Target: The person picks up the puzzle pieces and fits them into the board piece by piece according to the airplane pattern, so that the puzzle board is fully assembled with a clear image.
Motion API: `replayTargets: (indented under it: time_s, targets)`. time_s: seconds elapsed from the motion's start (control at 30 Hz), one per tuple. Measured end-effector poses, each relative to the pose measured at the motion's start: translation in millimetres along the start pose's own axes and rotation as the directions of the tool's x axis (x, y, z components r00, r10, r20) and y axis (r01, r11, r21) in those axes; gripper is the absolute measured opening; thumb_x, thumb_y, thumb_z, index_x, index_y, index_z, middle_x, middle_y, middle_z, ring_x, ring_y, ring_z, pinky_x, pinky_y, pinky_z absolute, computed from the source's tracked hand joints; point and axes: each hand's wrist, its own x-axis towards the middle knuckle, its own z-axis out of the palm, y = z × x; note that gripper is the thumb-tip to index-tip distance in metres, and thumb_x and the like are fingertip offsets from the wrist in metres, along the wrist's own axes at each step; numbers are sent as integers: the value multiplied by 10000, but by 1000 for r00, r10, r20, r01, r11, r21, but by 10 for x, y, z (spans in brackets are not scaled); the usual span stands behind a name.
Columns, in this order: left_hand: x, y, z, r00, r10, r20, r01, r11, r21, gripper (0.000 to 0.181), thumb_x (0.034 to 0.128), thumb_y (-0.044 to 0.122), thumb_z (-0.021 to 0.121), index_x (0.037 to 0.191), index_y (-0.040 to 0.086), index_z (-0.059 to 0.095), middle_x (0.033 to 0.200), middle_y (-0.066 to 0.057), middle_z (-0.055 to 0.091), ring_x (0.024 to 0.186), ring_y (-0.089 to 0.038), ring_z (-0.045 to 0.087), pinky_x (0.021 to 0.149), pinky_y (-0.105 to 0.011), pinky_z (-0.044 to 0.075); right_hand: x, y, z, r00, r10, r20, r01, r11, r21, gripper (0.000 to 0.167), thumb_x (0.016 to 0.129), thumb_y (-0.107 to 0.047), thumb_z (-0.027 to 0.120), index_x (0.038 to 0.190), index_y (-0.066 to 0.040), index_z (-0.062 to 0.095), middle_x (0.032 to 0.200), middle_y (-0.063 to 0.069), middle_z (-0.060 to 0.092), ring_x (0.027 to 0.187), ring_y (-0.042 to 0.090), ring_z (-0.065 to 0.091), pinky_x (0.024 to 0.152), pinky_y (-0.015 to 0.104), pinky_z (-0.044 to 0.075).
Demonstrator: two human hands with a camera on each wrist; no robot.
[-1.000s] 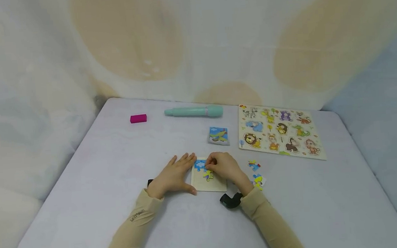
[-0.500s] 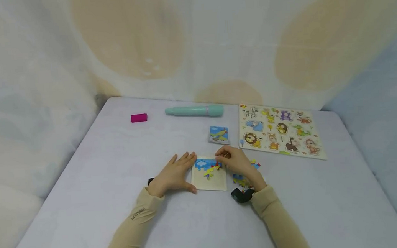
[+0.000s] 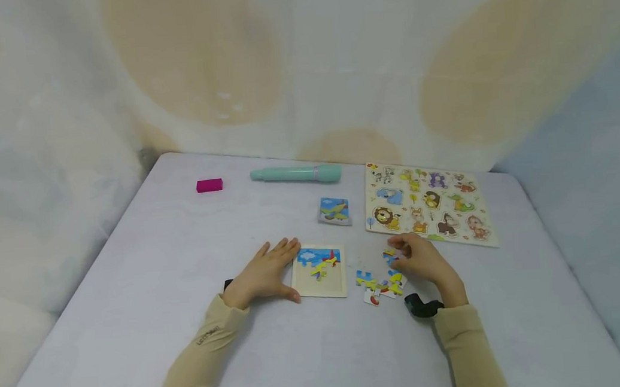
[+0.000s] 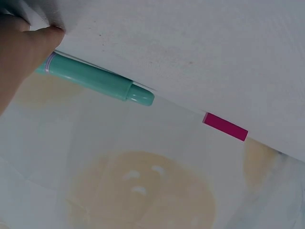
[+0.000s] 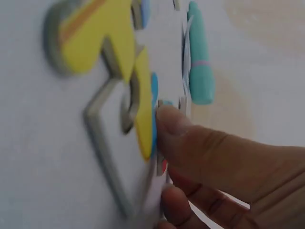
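Hands [image 3: 266,276] [image 3: 424,260] farther apart, puzzle board [image 3: 322,286] between

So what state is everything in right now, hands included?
Square tray: partly filled; lower part bare.
Loose puzzle pieces: outside the tray, clustered at its right.
Animal board: lying flat; animal spaces appear filled.
Small airplane picture: lying face up.
Teal tube: lying on its side.
Magenta block: lying down.
Left hand: spread, at the tray's left edge.
Right hand: at the loose pieces' far end; grip unclear.

The right hand [image 5: 228,171] is close beside yellow-topped puzzle pieces [image 5: 116,24].
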Motion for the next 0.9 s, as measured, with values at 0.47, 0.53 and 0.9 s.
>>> replayTargets:
  time_s: [0.47, 0.53, 0.9]
  targets:
    - [6, 15, 1, 1000, -12, 4, 12, 1000, 2, 1193, 634, 558, 835, 1547, 103, 219, 1630, -42, 169, 1521, -242, 120, 1231, -527, 53, 39, -82, 53, 1000, -10, -6, 10, 1000, -15, 270, 856, -7, 658, 1112, -61, 590, 1088, 153, 629, 951, 266, 571, 843, 399, 492]
    - [2, 22, -6, 1000, -6, 1, 6, 1000, -4, 1187, 635, 549, 839, 1544, 93, 228, 1628, -54, 179, 1520, -254, 126, 1228, -535, 57, 49, -104, 71, 999, -35, -15, 35, 999, 3, 223, 887, -15, 629, 1101, -76, 627, 1053, 135, 649, 911, 239, 580, 812, 374, 499]
    - [-24, 38, -12, 1000, 5, -11, -5, 1000, -8, 1178, 631, 550, 840, 1538, 86, 248, 1622, -62, 203, 1514, -265, 152, 1223, -546, 83, 260, -669, 508, 962, -215, 171, 196, 973, 118, 111, 910, -155, 667, 1008, -106, 684, 855, 27, 656, 737, 114, 564, 663, 226, 490]
